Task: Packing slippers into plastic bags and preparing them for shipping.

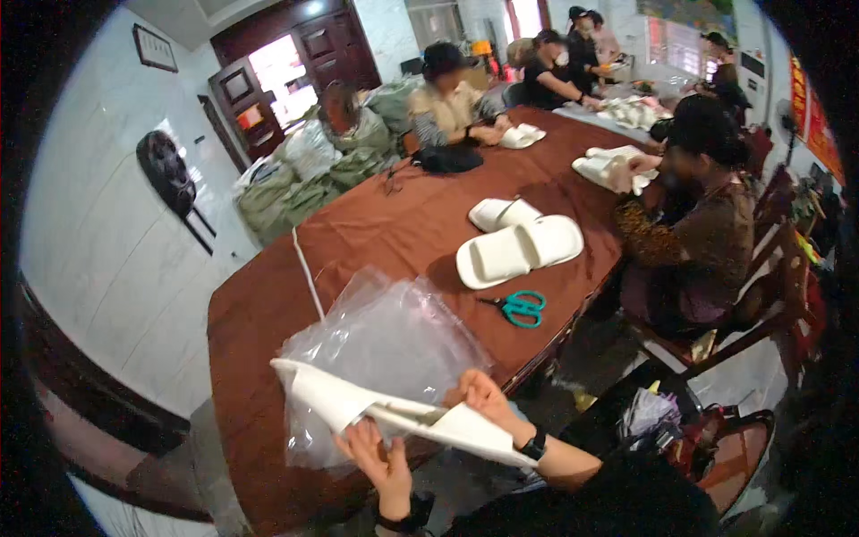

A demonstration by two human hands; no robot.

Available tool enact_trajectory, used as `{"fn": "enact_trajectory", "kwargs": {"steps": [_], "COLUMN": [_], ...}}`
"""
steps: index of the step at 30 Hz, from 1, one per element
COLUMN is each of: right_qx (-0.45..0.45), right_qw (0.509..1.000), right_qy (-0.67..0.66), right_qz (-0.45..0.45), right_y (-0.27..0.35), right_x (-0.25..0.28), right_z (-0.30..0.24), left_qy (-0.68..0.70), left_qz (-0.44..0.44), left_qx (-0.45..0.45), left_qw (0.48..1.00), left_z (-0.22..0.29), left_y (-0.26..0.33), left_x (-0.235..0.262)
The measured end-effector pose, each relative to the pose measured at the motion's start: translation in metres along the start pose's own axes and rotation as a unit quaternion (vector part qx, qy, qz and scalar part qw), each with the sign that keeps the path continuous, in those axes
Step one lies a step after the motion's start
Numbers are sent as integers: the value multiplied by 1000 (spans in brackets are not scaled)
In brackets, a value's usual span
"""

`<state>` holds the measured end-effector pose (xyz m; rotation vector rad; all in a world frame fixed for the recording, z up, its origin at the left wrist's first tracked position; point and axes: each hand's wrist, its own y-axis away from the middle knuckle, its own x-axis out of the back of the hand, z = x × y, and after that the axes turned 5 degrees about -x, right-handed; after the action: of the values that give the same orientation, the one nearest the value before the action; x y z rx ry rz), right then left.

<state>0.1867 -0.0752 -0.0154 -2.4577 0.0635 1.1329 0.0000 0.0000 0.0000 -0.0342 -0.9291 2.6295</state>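
A pair of white slide slippers, seen edge-on and tilted, is in front of me above a stack of clear plastic bags. My left hand supports their lower side, the fingers touching near a strap and the thumb apart. Just beyond their right part is my right hand, its fingers curled closed; whatever they grip is hidden. The right wrist, wearing a dark band, lies beside the slippers' right end. More white slippers lie on the table farther off, with teal-handled scissors nearer to me.
A brown cloth covers the long table. A white strip lies left of the bags. Co-workers handle white slippers at the right side and far end. Green sacks are piled beyond the left edge; a chair holds belongings at right.
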Motion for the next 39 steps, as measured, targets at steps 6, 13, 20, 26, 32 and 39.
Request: {"fn": "enact_trajectory", "kwargs": {"steps": [6,13,20,26,32,39], "right_qx": [19,52,96,51,-30,1], "right_qw": [998,964,888,911,780,825], "right_qy": [51,259,443,410,590,565], "right_qz": [-29,34,74,-2,-208,-11], "right_y": [0,-10,-45,-34,30,41], "right_x": [-21,-32,-64,-61,-84,-57], "right_z": [-22,-1,-31,-43,-38,-12], "left_qy": [150,104,693,636,470,218], "left_qz": [70,-25,55,160,231,95], "left_qx": [61,-45,470,355,231,142], "left_qw": [984,993,543,667,820,961], "left_z": [29,-54,-29,-28,-24,13], "left_y": [3,84,83,53,13,2], "left_x": [-16,-18,-24,4,18,-45]}}
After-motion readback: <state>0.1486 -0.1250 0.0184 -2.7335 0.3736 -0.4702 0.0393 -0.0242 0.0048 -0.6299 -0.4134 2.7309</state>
